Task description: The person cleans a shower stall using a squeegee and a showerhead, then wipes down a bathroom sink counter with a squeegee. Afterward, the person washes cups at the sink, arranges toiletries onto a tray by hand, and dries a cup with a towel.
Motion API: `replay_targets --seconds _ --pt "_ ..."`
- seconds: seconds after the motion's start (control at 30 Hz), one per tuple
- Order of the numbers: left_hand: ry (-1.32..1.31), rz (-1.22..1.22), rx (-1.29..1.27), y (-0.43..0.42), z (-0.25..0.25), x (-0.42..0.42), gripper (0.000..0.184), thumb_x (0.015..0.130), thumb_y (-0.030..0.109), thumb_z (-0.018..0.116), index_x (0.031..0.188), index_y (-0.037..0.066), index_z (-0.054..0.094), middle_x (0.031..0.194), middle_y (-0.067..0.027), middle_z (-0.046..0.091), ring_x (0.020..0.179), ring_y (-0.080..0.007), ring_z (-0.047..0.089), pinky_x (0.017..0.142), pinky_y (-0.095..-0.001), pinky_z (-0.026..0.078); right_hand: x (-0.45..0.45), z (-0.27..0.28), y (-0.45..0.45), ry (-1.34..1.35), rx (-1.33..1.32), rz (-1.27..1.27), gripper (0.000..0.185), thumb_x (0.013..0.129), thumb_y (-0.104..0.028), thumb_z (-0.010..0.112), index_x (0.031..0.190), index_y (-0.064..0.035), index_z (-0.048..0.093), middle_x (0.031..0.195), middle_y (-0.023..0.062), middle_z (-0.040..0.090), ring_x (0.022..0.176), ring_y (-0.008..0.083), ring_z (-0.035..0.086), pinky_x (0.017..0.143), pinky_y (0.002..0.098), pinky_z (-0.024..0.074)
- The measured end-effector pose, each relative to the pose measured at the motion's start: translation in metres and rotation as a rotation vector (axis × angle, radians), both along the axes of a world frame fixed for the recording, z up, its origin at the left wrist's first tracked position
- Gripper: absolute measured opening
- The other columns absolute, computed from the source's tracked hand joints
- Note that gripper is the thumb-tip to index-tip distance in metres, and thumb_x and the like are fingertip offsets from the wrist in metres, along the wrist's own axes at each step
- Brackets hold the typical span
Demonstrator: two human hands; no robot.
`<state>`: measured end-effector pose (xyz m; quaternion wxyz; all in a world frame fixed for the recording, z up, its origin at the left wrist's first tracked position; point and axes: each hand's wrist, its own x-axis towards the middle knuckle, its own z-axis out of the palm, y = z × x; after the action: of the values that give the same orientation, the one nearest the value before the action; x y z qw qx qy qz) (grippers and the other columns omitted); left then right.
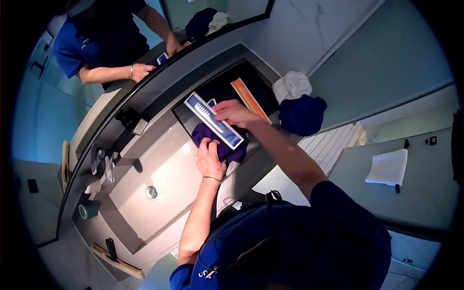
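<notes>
My right hand (235, 114) grips a flat blue-and-white box (212, 121) printed with a toothbrush picture, held tilted above the counter. Bunched under the box's lower end is a purple cloth (234, 153), partly hidden by it. The curled fingers of my left hand (210, 162) press into this cloth at the basin's edge. Beyond the right hand, a similar orange box (250, 100) lies on a black tray (212, 86). A small blue-and-white piece behind the held box is mostly hidden.
A dark blue cloth (303, 116) and a white cloth (292, 85) sit at the counter's right end. The basin (166, 166) has a metal drain (151, 192). A faucet (110, 166), a teal cup (88, 210) and a dark bottle (128, 118) stand along the mirror side.
</notes>
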<state>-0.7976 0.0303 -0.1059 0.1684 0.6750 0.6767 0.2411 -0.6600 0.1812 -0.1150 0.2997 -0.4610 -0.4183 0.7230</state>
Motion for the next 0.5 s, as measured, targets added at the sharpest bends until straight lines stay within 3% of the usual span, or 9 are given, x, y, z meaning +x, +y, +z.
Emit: replay_targets --seconds 0.07,0.13,0.17,0.2,0.27,0.33,0.47,0.5 --pt "-0.003 -0.011 0.014 0.0 0.0 -0.001 0.064 0.048 0.004 0.077 0.106 0.016 0.053 0.119 -0.0081 0.046 0.109 -0.0294 0.049 0.083 -0.0406 0.041 -0.021 -0.018 0.002 -0.561 0.498 0.014 0.025 0.068 -0.008 0.066 0.092 -0.0044 0.068 0.09 0.0129 0.067 0.08 0.0261 0.065 0.07 0.0348 0.0515" --pt "0.007 0.0 -0.009 0.0 0.001 -0.001 0.063 0.048 0.004 0.077 0.106 0.015 0.054 0.119 -0.0082 0.046 0.109 -0.0297 0.049 0.083 -0.0405 0.041 -0.016 -0.014 0.007 -0.964 0.533 0.038 0.02 0.067 -0.011 0.061 0.085 -0.0068 0.069 0.087 0.0139 0.066 0.084 0.0322 0.063 0.077 0.037 0.0501" --pt "0.008 -0.005 -0.002 0.0 0.0 -0.002 0.063 0.048 0.004 0.077 0.106 0.015 0.054 0.119 -0.0079 0.046 0.109 -0.0297 0.049 0.082 -0.0405 0.041 -0.004 -0.021 0.011 -0.983 0.58 -0.001 0.021 0.069 -0.012 0.056 0.085 -0.0073 0.069 0.086 0.014 0.066 0.086 0.0348 0.063 0.077 0.0387 0.0502" --pt "0.003 0.001 0.014 0.0 0.0 -0.003 0.063 0.048 0.004 0.077 0.106 0.016 0.053 0.119 -0.0078 0.046 0.109 -0.0297 0.049 0.082 -0.0406 0.042 0.012 -0.041 0.017 -0.948 0.581 -0.093 0.021 0.068 -0.01 0.059 0.086 -0.0065 0.068 0.084 0.0138 0.066 0.082 0.0315 0.064 0.074 0.0377 0.0501" --pt "-0.011 0.006 0.035 -0.001 -0.002 -0.001 0.063 0.048 0.004 0.077 0.106 0.016 0.053 0.119 -0.0076 0.046 0.108 -0.0296 0.05 0.081 -0.0407 0.042 0.032 -0.032 0.023 -0.859 0.415 -0.019 0.029 0.066 -0.007 0.067 0.095 -0.004 0.066 0.084 0.0108 0.067 0.078 0.0193 0.064 0.072 0.0304 0.0493" --pt "-0.01 0.003 0.027 -0.001 -0.001 0.0 0.063 0.048 0.003 0.076 0.106 0.016 0.053 0.119 -0.0076 0.046 0.107 -0.0298 0.05 0.081 -0.0407 0.042 0.043 -0.021 0.028 -0.44 0.093 -0.011 0.028 0.067 -0.006 0.069 0.095 -0.0029 0.066 0.083 0.0103 0.067 0.075 0.0172 0.063 0.069 0.0291 0.049" --pt "-0.01 -0.004 0.022 0.0 0.001 -0.002 0.063 0.049 0.003 0.076 0.106 0.016 0.053 0.118 -0.0076 0.046 0.106 -0.03 0.05 0.081 -0.0405 0.042 0.051 -0.012 0.012 -0.763 0.523 0.019 0.025 0.066 -0.011 0.068 0.09 -0.0028 0.067 0.084 0.0158 0.066 0.078 0.0265 0.065 0.072 0.0351 0.0494" --pt "-0.005 0.0 0.017 0.0 0.001 -0.001 0.063 0.049 0.004 0.077 0.106 0.016 0.053 0.119 -0.0076 0.046 0.107 -0.0298 0.05 0.081 -0.0404 0.041 0.057 -0.009 0.008 -0.872 0.492 0.065 0.029 0.068 -0.015 0.067 0.095 -0.0027 0.065 0.089 0.017 0.065 0.082 0.0281 0.064 0.075 0.0376 0.0497"
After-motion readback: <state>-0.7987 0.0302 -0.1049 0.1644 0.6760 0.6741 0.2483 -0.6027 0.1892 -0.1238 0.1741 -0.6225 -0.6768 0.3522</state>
